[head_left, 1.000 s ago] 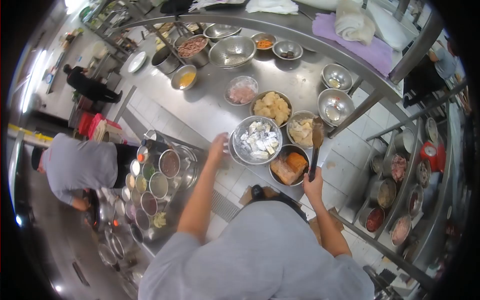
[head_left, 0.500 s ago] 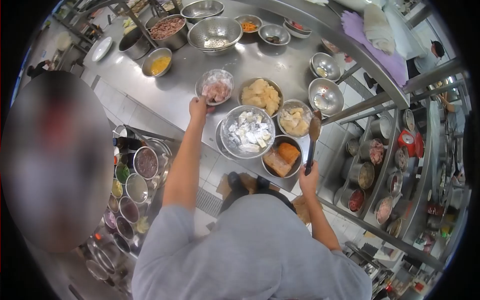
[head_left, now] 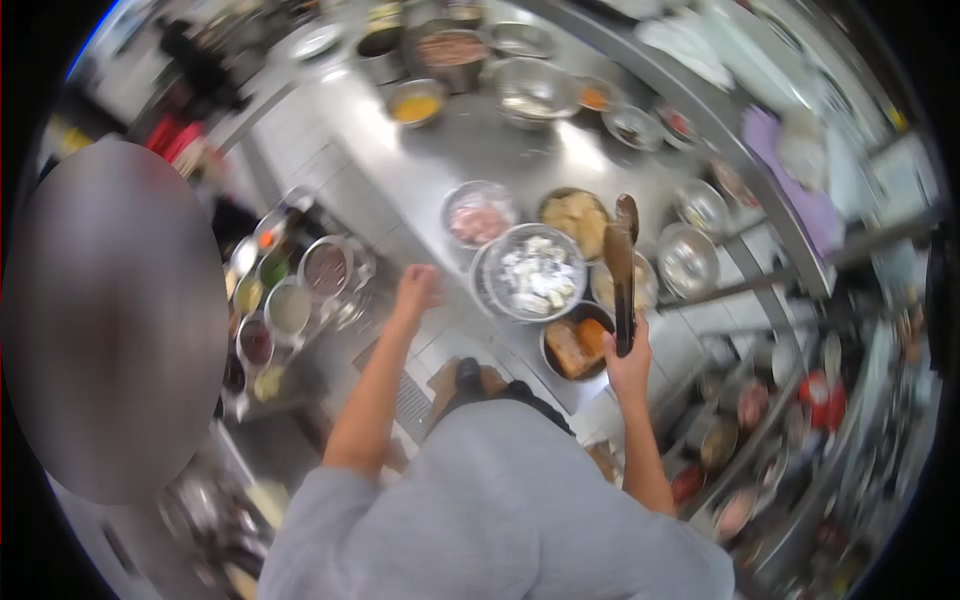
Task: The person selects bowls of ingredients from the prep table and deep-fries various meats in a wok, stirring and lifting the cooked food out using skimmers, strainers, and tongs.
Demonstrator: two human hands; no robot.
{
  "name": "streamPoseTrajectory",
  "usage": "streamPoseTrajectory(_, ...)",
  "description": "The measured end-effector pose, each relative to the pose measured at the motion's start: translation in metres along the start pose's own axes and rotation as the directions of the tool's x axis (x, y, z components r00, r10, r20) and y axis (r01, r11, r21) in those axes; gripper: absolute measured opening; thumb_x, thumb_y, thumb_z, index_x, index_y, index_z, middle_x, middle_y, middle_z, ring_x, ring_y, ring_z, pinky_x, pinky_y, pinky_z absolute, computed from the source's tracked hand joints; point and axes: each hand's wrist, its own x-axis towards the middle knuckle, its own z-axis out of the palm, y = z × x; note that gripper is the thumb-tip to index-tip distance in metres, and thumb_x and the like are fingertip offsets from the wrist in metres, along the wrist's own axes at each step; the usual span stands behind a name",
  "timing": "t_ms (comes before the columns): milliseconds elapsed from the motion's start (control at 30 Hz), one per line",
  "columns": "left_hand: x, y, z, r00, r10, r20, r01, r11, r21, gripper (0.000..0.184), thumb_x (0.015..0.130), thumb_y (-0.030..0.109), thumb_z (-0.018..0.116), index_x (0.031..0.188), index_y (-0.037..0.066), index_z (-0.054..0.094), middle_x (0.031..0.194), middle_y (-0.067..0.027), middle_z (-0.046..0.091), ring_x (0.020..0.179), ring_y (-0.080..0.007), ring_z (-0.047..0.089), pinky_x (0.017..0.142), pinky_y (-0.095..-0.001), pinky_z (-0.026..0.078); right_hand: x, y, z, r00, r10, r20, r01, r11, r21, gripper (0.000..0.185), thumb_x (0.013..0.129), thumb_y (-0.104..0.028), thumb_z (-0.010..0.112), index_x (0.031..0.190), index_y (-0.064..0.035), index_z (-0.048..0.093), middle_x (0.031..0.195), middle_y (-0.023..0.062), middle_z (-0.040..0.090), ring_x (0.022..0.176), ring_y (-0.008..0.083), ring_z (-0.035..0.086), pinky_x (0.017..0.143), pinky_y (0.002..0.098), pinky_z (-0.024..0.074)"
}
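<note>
My right hand (head_left: 628,365) grips black-handled tongs (head_left: 621,275) with brown ends, held upright in front of the bowls. Over the floor, left of the table edge, my left hand (head_left: 418,290) is loosely curled, and no object shows in it. Closest to it on the steel table are a bowl of pale pink raw meat (head_left: 478,222) and a bowl of white floury chunks (head_left: 541,275). Beside these stand a bowl of yellowish pieces (head_left: 576,220), a second such bowl partly behind the tongs, and a dark bowl with orange-brown blocks (head_left: 570,350).
Toward the back of the steel table (head_left: 400,165) stand a yellow-filled bowl (head_left: 416,105), a pot of meat (head_left: 452,60) and a colander (head_left: 535,90). Steel shelving (head_left: 765,400) is at the right. Sauce containers (head_left: 290,305) and a blurred person (head_left: 120,320) are at the left.
My left hand has let go of the meat bowl and drawn back off the table. The tongs now show both arms. The view has swung, so the table appears farther right.
</note>
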Motion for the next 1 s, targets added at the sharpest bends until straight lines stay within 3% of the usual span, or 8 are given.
streamPoseTrajectory(400,-0.356,-0.274,-0.130,0.667,0.198,-0.718,0.260,0.841,0.474,0.026,0.085,0.028,0.059,0.097,0.006,0.061,0.092,-0.0157,0.066,0.085,-0.0301,0.064,0.078,-0.0398,0.052,-0.084,-0.086,0.124,-0.080,-0.547,0.833,-0.270,0.816,0.511,0.063,0.084,-0.007,0.059,0.142,-0.0055,0.034,0.085,0.0040,0.050,0.064,0.0091,0.049,0.052,0.0231,0.0403)
streamPoseTrajectory(533,-0.505,-0.469,-0.138,0.341,-0.141,-0.930,0.597,0.796,0.098,0.025,0.078,0.026,0.065,0.094,0.007,0.065,0.103,-0.0135,0.062,0.090,-0.0304,0.061,0.082,-0.0406,0.050,-0.175,-0.028,0.238,-0.204,-0.356,0.912,0.286,0.869,0.403,0.052,0.086,-0.011,0.059,0.135,-0.0068,0.040,0.071,0.0032,0.050,0.049,0.0100,0.045,0.045,0.0228,0.0382)
streamPoseTrajectory(567,-0.546,-0.541,-0.136,0.591,-0.004,-0.807,0.765,0.319,0.559,0.024,0.074,0.021,0.067,0.093,0.006,0.065,0.096,-0.0121,0.062,0.084,-0.0283,0.059,0.082,-0.0376,0.049,-0.192,-0.060,0.221,-0.257,-0.167,0.952,0.146,0.967,0.209,0.045,0.088,-0.013,0.059,0.129,-0.0055,0.043,0.068,0.0014,0.048,0.048,0.0084,0.044,0.042,0.0233,0.0363)
streamPoseTrajectory(700,-0.651,-0.519,-0.068,0.129,-0.632,-0.764,0.230,0.769,-0.597,0.030,0.081,0.024,0.065,0.102,0.005,0.058,0.079,-0.0123,0.061,0.070,-0.0238,0.062,0.061,-0.0415,0.056,-0.270,-0.105,0.213,-0.482,0.058,0.874,0.050,0.998,-0.039,0.037,0.089,-0.022,0.060,0.118,-0.0039,0.047,0.064,0.0019,0.049,0.047,0.0126,0.046,0.041,0.0296,0.0396)
streamPoseTrajectory(800,-0.690,-0.632,-0.016,0.046,-0.631,-0.775,0.043,0.776,-0.629,0.025,0.088,0.020,0.058,0.109,0.008,0.052,0.076,-0.0115,0.060,0.058,-0.0226,0.063,0.040,-0.0372,0.052,-0.343,-0.080,0.264,-0.405,-0.099,0.909,0.513,0.798,0.315,0.049,0.084,-0.023,0.066,0.124,-0.0015,0.048,0.065,0.0043,0.052,0.042,0.0146,0.044,0.036,0.0291,0.0352)
streamPoseTrajectory(833,-0.705,-0.691,0.004,0.204,0.104,-0.973,0.288,0.944,0.161,0.022,0.088,0.017,0.056,0.108,0.007,0.052,0.078,-0.0127,0.060,0.057,-0.0226,0.063,0.040,-0.0379,0.053,-0.363,-0.067,0.277,-0.463,-0.261,0.847,0.644,0.558,0.523,0.051,0.083,-0.025,0.067,0.123,-0.0007,0.049,0.066,0.0054,0.053,0.045,0.0158,0.047,0.038,0.0299,0.0371)
streamPoseTrajectory(867,-0.703,-0.696,0.003,0.169,-0.486,-0.858,0.174,0.871,-0.459,0.025,0.087,0.017,0.058,0.108,0.005,0.052,0.077,-0.0126,0.059,0.057,-0.0218,0.063,0.041,-0.0378,0.053,-0.380,-0.056,0.290,-0.551,-0.409,0.728,0.699,0.250,0.670,0.052,0.081,-0.027,0.068,0.123,0.0001,0.050,0.067,0.0064,0.055,0.048,0.0169,0.049,0.040,0.0307,0.0391)
streamPoseTrajectory(1000,-0.716,-0.680,0.002,-0.008,-0.329,-0.944,-0.010,0.944,-0.328,0.022,0.083,0.019,0.059,0.100,0.006,0.057,0.074,-0.0101,0.058,0.055,-0.0190,0.062,0.043,-0.0348,0.053,-0.475,-0.081,0.273,-0.698,-0.078,0.712,0.546,0.584,0.600,0.051,0.086,-0.033,0.063,0.124,-0.0017,0.051,0.070,0.0056,0.054,0.059,0.0141,0.052,0.047,0.0306,0.0425)
